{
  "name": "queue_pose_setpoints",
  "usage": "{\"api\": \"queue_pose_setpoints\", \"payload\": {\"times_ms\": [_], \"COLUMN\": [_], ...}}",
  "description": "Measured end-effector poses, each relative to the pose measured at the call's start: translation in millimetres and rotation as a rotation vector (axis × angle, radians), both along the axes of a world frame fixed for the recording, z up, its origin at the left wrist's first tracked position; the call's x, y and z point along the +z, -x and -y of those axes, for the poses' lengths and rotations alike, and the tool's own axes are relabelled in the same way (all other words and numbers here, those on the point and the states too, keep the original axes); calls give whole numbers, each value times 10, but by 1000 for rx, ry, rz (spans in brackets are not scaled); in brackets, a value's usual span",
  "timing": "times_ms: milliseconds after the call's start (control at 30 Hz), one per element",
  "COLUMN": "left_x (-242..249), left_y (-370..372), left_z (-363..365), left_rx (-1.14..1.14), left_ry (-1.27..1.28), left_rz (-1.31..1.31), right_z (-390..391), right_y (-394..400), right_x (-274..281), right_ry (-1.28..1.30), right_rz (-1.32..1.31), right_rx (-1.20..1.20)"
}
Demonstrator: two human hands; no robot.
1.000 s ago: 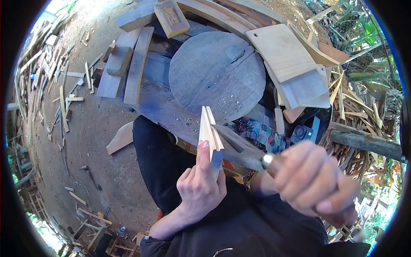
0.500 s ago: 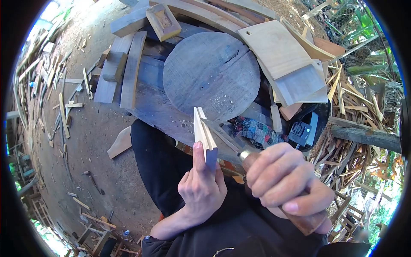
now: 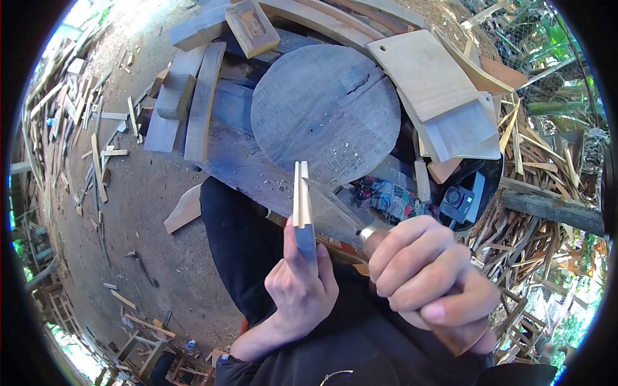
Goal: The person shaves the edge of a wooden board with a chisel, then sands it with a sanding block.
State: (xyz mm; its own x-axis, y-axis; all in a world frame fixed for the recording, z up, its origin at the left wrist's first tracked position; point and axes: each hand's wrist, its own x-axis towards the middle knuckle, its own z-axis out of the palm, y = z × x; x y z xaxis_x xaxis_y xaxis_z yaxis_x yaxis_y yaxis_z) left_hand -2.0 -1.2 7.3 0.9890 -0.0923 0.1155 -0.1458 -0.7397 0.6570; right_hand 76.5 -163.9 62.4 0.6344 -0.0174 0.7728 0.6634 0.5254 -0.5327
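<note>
Pale wood in the head view: a grooved strip (image 3: 302, 199), upright in the left hand (image 3: 301, 289), its fingers wrapped around the lower end, far tip over the edge of the round board (image 3: 325, 112). The right hand (image 3: 431, 273) grips the bladed tool (image 3: 335, 206) and hides much of its handle; the blade's tip is at the strip's side, contact hard to tell. Just beyond the blade, a patterned cloth (image 3: 389, 196) crowds in, a grilled device (image 3: 454, 201) beside it, holed boards (image 3: 425, 74) above, a hollowed block (image 3: 251, 27) at the far side.
</note>
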Motion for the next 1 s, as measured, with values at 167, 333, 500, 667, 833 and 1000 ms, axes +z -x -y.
{"api": "queue_pose_setpoints", "payload": {"times_ms": [167,333,500,667,833,1000], "left_x": [-77,-31,-38,-49,-12,-55], "left_y": [-7,-28,5,-18,-13,-11], "left_z": [-27,-12,-12,13,109,100], "left_rx": [-8,-9,6,23,38,45], "left_ry": [41,30,-22,4,-5,-29], "left_rz": [66,50,42,81,69,96], "right_z": [16,-26,-89,-120,-320,-195], "right_y": [-49,10,72,212,-14,279], "right_x": [5,-7,-60,48,11,42], "right_ry": [48,56,-139,-136,4,-138], "right_rz": [-56,-59,159,-25,-75,-39], "right_rx": [4,-16,-112,-185,-343,-304]}}
